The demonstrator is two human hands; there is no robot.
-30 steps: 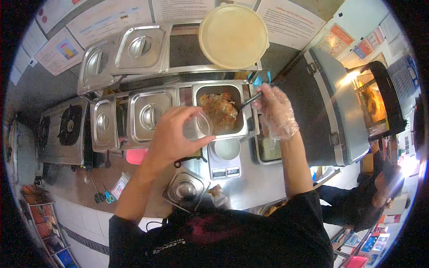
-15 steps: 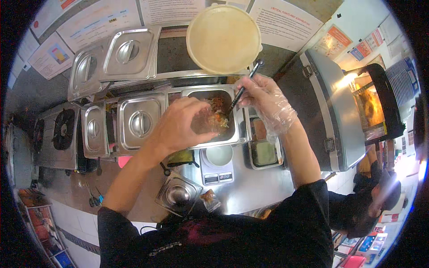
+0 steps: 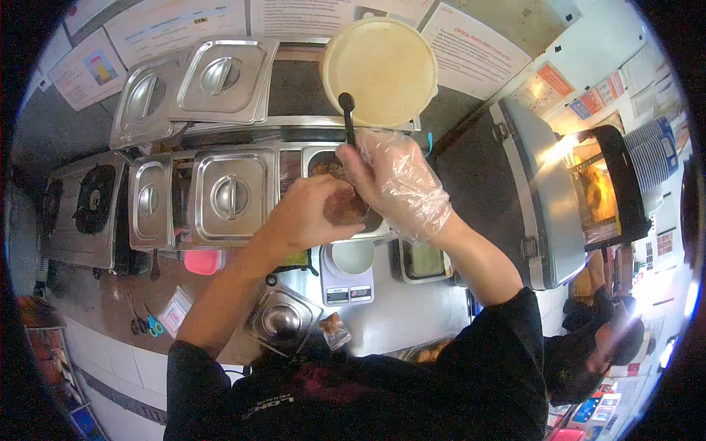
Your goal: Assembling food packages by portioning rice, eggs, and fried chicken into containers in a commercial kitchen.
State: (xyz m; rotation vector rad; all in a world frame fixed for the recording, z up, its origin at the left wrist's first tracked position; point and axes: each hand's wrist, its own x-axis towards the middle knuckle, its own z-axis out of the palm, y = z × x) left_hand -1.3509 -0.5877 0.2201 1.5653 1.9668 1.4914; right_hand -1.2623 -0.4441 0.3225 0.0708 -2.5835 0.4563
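My bare left hand (image 3: pixel 298 214) curls around a small see-through, brownish thing (image 3: pixel 346 207), which could be a bag or a cup. It is held over a steel food pan (image 3: pixel 312 156) with chopped, mixed food (image 3: pixel 323 168) inside. Close beside it, my right hand (image 3: pixel 403 182), in a clear plastic glove, grips a black-handled utensil (image 3: pixel 349 121). The handle's rounded end points up and away from me; the lower end is hidden behind my hands.
Lidded steel pans (image 3: pixel 234 176) stand to the left, with loose lids (image 3: pixel 220 77) behind. A round cream lid (image 3: pixel 380 70) lies at the back. Nearer are a white scale with a bowl (image 3: pixel 348 283), another steel lid (image 3: pixel 283 320) and scissors (image 3: pixel 152 324). A grey box (image 3: pixel 533 198) stands right; a person (image 3: pixel 588 353) is beyond.
My right hand has moved left over the pan, beside my left hand. The utensil's handle has swung from leaning right to nearly upright. The left hand's thing has tilted inward.
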